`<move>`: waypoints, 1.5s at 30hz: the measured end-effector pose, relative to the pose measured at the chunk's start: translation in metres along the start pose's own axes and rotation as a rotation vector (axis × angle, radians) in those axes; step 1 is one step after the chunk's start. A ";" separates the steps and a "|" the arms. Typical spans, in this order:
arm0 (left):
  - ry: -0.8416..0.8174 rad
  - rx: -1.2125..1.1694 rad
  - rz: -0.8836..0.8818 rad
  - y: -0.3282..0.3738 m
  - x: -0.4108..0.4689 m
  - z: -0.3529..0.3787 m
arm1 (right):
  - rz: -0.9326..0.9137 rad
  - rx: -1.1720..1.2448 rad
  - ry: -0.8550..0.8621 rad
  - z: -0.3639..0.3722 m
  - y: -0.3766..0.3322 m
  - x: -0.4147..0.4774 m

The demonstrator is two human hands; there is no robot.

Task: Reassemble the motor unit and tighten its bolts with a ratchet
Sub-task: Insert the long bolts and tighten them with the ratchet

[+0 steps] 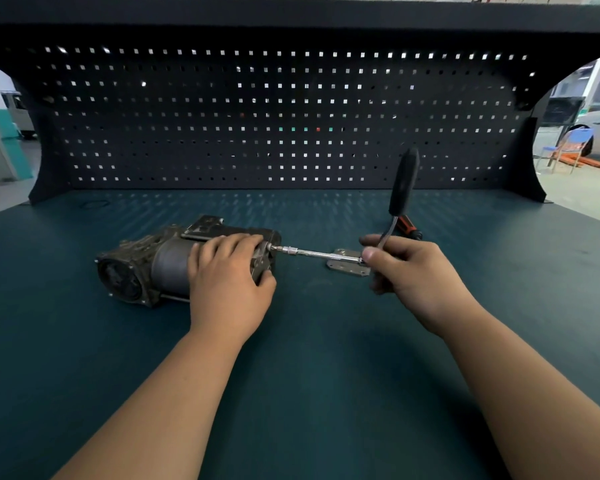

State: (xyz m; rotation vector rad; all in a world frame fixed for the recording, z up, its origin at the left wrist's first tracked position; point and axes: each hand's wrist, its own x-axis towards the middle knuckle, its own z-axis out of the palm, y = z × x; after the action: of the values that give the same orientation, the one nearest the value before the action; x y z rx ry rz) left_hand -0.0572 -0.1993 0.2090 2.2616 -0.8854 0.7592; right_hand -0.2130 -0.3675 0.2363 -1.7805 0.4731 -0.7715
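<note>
Grimy grey cylindrical motor unit (146, 268) lies on teal counter (309, 341), long axis left-right. Left hand (227, 275) clamps over its right end. Chrome, black-handled ratchet (403, 185) extends rightward off that end; right hand (406, 268) grips its head, handle upright.

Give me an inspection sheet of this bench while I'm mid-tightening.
Surface: dark teal bench top, flat.
Job's things: dark grey metal motor unit lying on the surface; black-handled chrome ratchet, its extension bar meeting the unit's right end, handle upright.
Clutter: silver metal bracket under the extension bar; orange-and-black screwdriver handle behind the ratchet.
Hands: left hand holds the motor unit; right hand grips the ratchet head.
Cables: nothing seen.
Surroundings: black perforated back panel; blue chair at right.
</note>
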 end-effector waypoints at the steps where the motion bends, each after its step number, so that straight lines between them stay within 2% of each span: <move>1: 0.007 0.000 -0.006 0.000 0.000 0.001 | -0.022 -0.008 -0.015 -0.002 -0.001 -0.001; 5: -0.005 0.047 -0.019 0.005 0.003 0.002 | -0.090 -0.134 -0.053 -0.010 -0.004 -0.003; 11: -0.041 0.111 -0.017 0.008 0.009 0.009 | -0.049 -0.031 0.027 -0.004 0.005 0.010; 22: 0.007 0.041 -0.025 0.006 0.007 0.011 | -0.126 0.008 -0.010 -0.005 0.006 0.011; 26: 0.008 0.046 -0.016 0.006 0.007 0.010 | -0.077 0.078 0.007 -0.002 0.001 0.014; 31: 0.010 0.052 -0.018 0.007 0.006 0.010 | 0.168 0.144 0.074 0.009 0.002 0.021; 34: 0.012 0.055 -0.027 0.008 0.006 0.009 | 0.228 0.105 0.077 0.016 0.003 0.024; 37: 0.019 0.057 -0.030 0.009 0.006 0.010 | 0.175 0.108 0.039 0.014 0.005 0.021; 40: 0.031 0.062 -0.032 0.010 0.006 0.011 | 0.030 -0.097 -0.016 0.003 0.008 0.018; 45: 0.036 0.076 -0.032 0.010 0.006 0.012 | -0.156 -0.257 -0.115 -0.008 0.005 0.011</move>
State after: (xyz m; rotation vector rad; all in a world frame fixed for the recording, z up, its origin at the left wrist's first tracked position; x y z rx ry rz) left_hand -0.0576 -0.2158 0.2081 2.3152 -0.8144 0.8289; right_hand -0.2103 -0.3821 0.2362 -2.1092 0.3726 -0.7361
